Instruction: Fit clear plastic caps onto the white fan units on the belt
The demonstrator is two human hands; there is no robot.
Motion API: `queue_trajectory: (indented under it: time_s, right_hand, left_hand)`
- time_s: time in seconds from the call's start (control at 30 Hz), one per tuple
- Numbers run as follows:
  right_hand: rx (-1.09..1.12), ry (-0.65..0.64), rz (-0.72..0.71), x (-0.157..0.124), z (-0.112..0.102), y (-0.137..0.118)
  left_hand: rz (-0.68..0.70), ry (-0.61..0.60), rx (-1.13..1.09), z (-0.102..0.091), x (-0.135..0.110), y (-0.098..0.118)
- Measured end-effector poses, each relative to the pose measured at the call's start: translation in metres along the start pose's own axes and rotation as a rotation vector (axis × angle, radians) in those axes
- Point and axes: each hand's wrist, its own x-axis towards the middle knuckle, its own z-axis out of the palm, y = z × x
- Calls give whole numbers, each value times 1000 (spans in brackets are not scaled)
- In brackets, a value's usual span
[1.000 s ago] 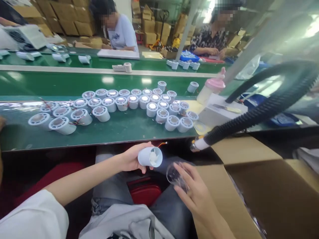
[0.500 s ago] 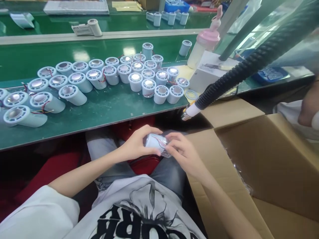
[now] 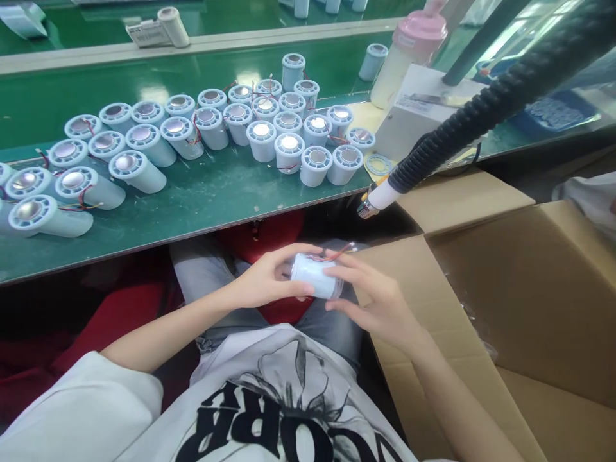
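Note:
A light-blue plastic cylinder (image 3: 312, 277) is held above my lap, lying roughly sideways, with what looks like clear plastic around its right end. Thin red and dark wires (image 3: 341, 251) now stick out over its upper side. My left hand (image 3: 267, 277) is wrapped round its left end, thumb below and fingers above. My right hand (image 3: 378, 295) grips the right end, fingertips on its front and thumb near the lower edge. The cylinder's end faces are hidden.
Several similar cylinders (image 3: 262, 138) stand or lean on the green bench (image 3: 216, 196). A black flexible hose (image 3: 447, 138) with a metal nozzle hangs at right. An open cardboard box (image 3: 520, 289) is beside my right arm. A pink-topped bottle (image 3: 409, 51) stands behind.
The cylinder has turned in my hands: its wires went from the front side to the top. My right hand has opened wider around its end. The view has tilted downward.

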Motion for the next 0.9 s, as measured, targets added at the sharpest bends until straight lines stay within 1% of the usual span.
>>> queue_trajectory:
  time_s: [0.03, 0.07, 0.1, 0.23, 0.47, 0.6, 0.77, 0.9]
  right_hand:
    - [-95, -6, -50, -2, 0, -1]
    - [-142, -8, -78, -4, 0, -1]
    - [-141, -13, -84, -6, 0, -1]
    - [22, -51, 17, -9, -2, 0]
    - [227, -79, 174, -10, -2, 0]
    - [329, -89, 226, -9, -2, -4]
    - [377, -86, 277, -8, -2, -7]
    - [358, -71, 276, -10, -2, -9]
  left_hand:
    - [-10, -5, -18, 1, -2, 1]
    - [-10, -13, -12, 1, -3, 2]
    - [-4, -19, 18, 1, -4, 3]
    - [42, -35, 198, -1, -8, 9]
    - [109, -79, 227, -1, -12, 13]
    - [147, -95, 261, -2, -12, 13]
    - [179, -106, 291, -3, -12, 13]
    - [186, -118, 278, -3, -13, 12]
